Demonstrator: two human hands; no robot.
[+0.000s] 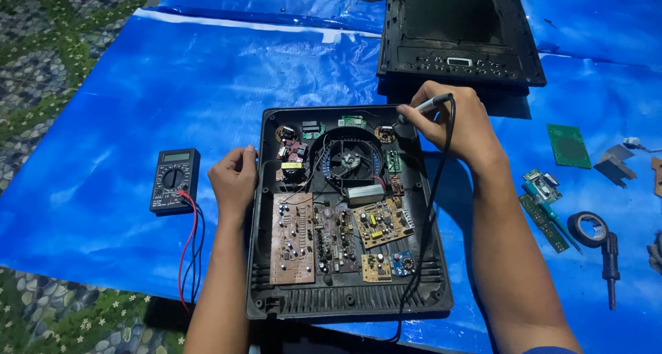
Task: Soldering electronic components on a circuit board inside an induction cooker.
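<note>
An opened black appliance base [345,302] lies on a blue tarp, with several circuit boards [292,238] and a round fan [351,162] inside. My left hand [234,181] is curled against the left rim of the base. My right hand [455,123] holds a grey probe [425,108] with a black cable, its tip touching a small round part at the base's far right corner. The cable [427,216] runs down over the right side of the base.
A black multimeter [174,180] with red and black leads sits left of the base. The black top cover [458,33] lies behind. To the right are a green board [568,145], a tape roll [587,228], a screwdriver [609,264] and small parts.
</note>
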